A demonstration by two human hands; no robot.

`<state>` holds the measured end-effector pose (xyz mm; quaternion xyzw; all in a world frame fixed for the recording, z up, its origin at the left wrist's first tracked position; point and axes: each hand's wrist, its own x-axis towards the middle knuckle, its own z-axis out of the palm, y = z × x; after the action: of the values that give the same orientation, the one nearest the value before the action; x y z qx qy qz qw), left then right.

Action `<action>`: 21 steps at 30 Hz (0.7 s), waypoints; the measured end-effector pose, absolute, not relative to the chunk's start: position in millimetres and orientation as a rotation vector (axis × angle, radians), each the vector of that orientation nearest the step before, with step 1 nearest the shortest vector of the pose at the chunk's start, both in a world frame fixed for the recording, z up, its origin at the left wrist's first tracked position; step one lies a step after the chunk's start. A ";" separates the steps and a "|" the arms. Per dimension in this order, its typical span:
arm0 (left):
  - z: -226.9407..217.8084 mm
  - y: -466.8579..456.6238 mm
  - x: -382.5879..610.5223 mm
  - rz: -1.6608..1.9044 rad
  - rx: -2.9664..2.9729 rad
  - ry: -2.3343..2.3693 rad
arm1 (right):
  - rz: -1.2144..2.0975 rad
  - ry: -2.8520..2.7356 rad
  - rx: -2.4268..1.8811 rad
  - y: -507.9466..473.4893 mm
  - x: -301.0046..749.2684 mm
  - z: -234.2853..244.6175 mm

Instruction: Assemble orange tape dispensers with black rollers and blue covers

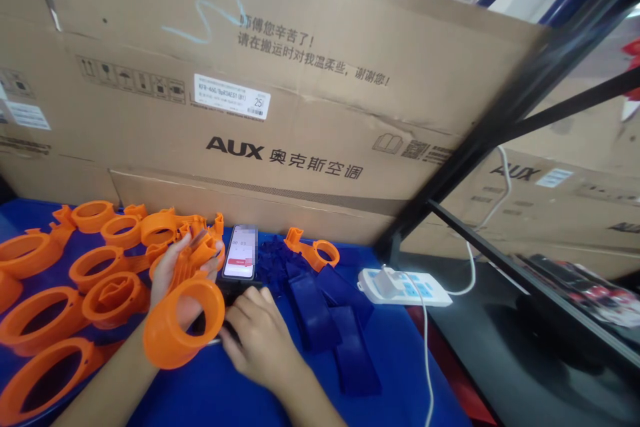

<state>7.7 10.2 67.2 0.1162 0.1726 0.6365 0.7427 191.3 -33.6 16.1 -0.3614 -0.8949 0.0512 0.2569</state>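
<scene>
My left hand (163,275) is closed round an orange plastic part with a large ring (167,345) at its near end. The part's clip-like upper end rises between my fingers. Close beside that ring, my right hand (257,333) is low over the table with its fingers curled. Something dark lies at its fingertips, mostly hidden, and I cannot make out what it is. Just beyond my right hand stands a phone (240,253) with a lit screen, leaning back. Flat dark blue strips (315,313) lie in a loose pile to the right.
Several more orange ring parts (37,320) cover the left of the blue tabletop (400,360). Another orange part (320,260) lies behind the strips. A white power strip (425,291) with a cord sits at the right, near a black metal frame (463,140). A large cardboard box (300,120) walls off the back.
</scene>
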 end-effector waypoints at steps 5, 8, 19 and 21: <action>62.7 8.4 9.6 1.383 0.339 0.401 | 0.078 -2.410 -1.030 -35.6 183.4 9.2; 59.9 9.4 12.1 1.414 0.345 0.465 | 0.071 -2.402 -1.051 -35.3 183.6 9.5; 40.3 10.9 33.9 1.159 0.704 0.765 | 0.319 -1.767 -1.101 -26.3 228.4 43.1; 38.2 3.4 42.4 1.171 0.813 0.781 | 0.403 -1.719 -1.069 -24.5 230.1 44.3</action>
<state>42.4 3.4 38.2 0.3632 0.3490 0.5230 0.6876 230.1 -24.5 44.3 -0.4444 -0.7150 0.1675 0.5130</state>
